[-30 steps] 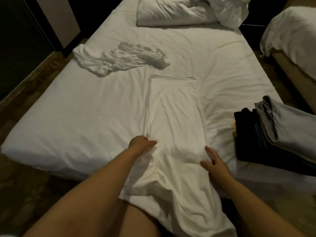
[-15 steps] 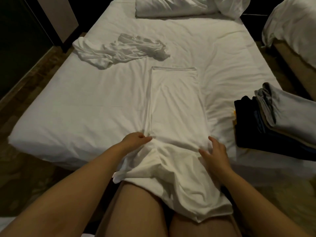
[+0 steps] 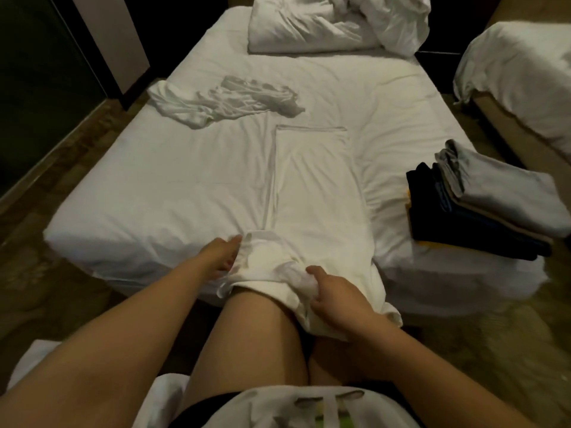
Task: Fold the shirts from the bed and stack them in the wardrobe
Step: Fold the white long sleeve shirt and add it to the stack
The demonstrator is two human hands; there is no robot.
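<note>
A white shirt (image 3: 312, 186), folded into a long narrow strip, lies on the bed (image 3: 173, 193) with its near end hanging over the edge onto my thigh. My left hand (image 3: 221, 256) holds the strip's left near edge at the bed's border. My right hand (image 3: 332, 293) grips a bunch of the shirt's near end over my thigh. A second white shirt (image 3: 222, 101) lies crumpled at the far left of the bed. A stack of folded dark and grey shirts (image 3: 475, 202) sits on the bed's right edge.
Rumpled pillows and a duvet (image 3: 333, 23) lie at the head of the bed. A second bed (image 3: 519, 75) stands at the right. A dark wall and a pale panel (image 3: 114, 38) are at the left, with brown floor around.
The shirt's near end has been drawn back and bunched up. My right hand moved inward from the strip's right edge and closed on the cloth; my left hand stayed at the left edge.
</note>
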